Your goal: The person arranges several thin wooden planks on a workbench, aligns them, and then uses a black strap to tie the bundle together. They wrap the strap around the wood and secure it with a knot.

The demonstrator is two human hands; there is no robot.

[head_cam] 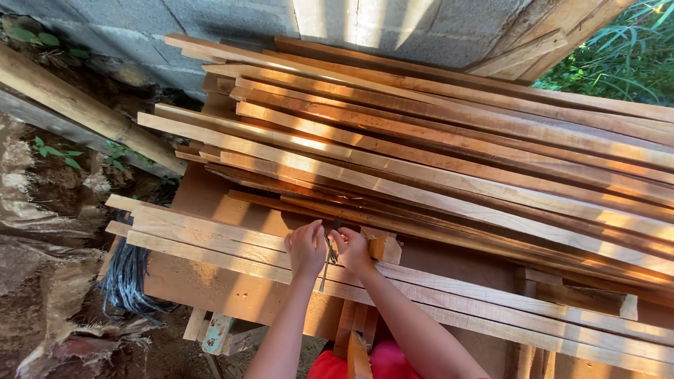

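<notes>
My left hand [305, 249] and my right hand [352, 251] are close together over a pale wooden slat [210, 235] on a wooden bench top [203, 284]. Between the fingers of both hands is a thin dark metal tool [328, 254], its lower end hanging down past the slat. Which hand bears it most I cannot tell. A small wooden block [385, 247] lies just right of my right hand. Behind the hands rises a large stack of long reddish wooden slats [435, 147].
A grey block wall [232, 21] stands behind the stack. A thick pole [77, 105] leans at the left over bare earth. A bundle of dark cord [130, 277] hangs at the bench's left edge. Green plants [625, 56] show at the upper right.
</notes>
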